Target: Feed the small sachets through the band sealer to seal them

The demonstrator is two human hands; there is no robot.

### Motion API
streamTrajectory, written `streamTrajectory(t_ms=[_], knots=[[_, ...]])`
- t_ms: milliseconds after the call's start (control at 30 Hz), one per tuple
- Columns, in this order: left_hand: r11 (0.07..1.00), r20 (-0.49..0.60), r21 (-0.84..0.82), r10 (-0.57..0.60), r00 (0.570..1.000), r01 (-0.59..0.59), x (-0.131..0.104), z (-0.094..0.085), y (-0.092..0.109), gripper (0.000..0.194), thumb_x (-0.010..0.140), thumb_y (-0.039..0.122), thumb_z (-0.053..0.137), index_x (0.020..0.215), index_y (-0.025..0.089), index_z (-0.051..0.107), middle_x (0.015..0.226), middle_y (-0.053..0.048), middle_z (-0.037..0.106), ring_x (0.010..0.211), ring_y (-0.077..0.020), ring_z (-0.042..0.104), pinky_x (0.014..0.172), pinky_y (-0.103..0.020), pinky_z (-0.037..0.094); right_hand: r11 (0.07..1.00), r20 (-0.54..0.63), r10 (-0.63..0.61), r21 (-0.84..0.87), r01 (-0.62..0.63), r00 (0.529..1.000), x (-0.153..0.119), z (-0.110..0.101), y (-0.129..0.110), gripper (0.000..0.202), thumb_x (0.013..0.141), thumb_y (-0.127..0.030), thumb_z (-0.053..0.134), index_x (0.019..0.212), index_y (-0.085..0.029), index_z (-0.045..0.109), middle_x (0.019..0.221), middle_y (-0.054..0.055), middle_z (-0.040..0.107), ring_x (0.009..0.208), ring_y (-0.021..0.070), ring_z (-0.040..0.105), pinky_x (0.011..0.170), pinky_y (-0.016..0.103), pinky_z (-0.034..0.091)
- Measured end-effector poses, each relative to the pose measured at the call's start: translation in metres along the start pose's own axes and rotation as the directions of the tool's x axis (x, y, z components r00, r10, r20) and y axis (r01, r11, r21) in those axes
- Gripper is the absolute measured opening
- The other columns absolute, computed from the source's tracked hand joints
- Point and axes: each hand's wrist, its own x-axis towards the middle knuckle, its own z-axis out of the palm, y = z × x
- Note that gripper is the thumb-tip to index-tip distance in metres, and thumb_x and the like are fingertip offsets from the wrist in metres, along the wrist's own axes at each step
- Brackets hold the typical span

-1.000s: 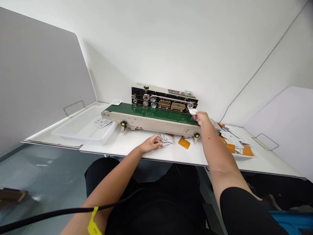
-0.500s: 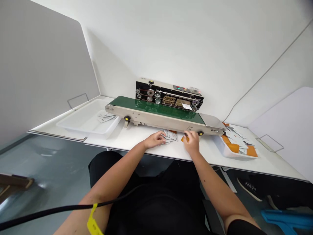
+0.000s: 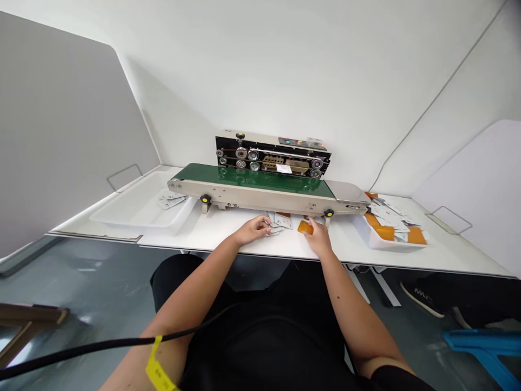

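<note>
My left hand rests low over the table with its fingers curled around the near end of several white printed sachets. The sachets lie in a loose pile just in front of the machine. To the right, my right hand has its thumb and fingers at the edge of a small orange sachet. Behind both hands stands a band sealer with a green conveyor belt. A white sachet stands upright at its rollers, above the belt.
On the left is a shallow white tray with a few sachets inside. A white bin heaped with orange and white sachets stands at the right. Grey partitions flank the table, and a black cable crosses my left arm.
The upright white sachet has travelled left along the sealer. My right hand has shifted slightly, leaving more of the orange sachet showing. The left hand stays by the pile. The view has tilted a little.
</note>
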Motion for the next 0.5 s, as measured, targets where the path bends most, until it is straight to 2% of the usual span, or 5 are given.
streamTrajectory(t_ms=[100,233,400,500], knots=[[1.0,0.004,0.001,-0.004,1.0,0.004,0.0,0.0,0.0,0.05,0.081,0.053,0.074,0.109,0.016,0.054,0.085,-0.004,0.067,0.069,-0.0117,0.058,0.064,-0.025,0.042,1.0,-0.017,0.016,-0.008,-0.017,1.0,-0.001,-0.002,-0.002,0.066,0.082,-0.041,0.062,0.143,-0.017,0.052,0.13,0.015,0.06,0.125,0.0333,0.049,0.11,0.048,0.036],[1.0,0.0,0.006,-0.007,1.0,0.007,0.001,0.0,-0.001,0.049,0.08,0.053,0.075,0.107,0.016,0.056,0.085,-0.004,0.067,0.069,-0.0123,0.058,0.063,-0.025,0.042,1.0,0.016,-0.011,0.007,0.011,1.0,0.001,-0.004,-0.005,0.064,0.082,-0.04,0.063,0.141,-0.02,0.052,0.121,0.012,0.064,0.122,0.0328,0.05,0.109,0.048,0.036],[1.0,0.019,0.02,0.001,1.0,-0.001,0.001,-0.001,-0.004,0.047,0.083,0.051,0.074,0.107,0.015,0.058,0.085,-0.005,0.068,0.072,-0.0138,0.059,0.065,-0.026,0.044,0.989,0.038,0.014,0.144,-0.019,0.999,-0.003,-0.011,-0.009,0.073,0.075,-0.039,0.072,0.143,-0.024,0.051,0.124,0.01,0.057,0.122,0.0304,0.05,0.11,0.047,0.037],[1.0,0.02,0.023,0.004,1.0,-0.004,0.001,0.0,-0.003,0.046,0.083,0.05,0.074,0.107,0.015,0.059,0.085,-0.005,0.068,0.074,-0.014,0.06,0.067,-0.027,0.044,0.956,0.029,0.021,0.291,-0.029,0.999,-0.008,-0.016,-0.014,0.063,0.077,-0.037,0.069,0.138,-0.023,0.058,0.127,0.01,0.051,0.121,0.0266,0.053,0.11,0.042,0.039]])
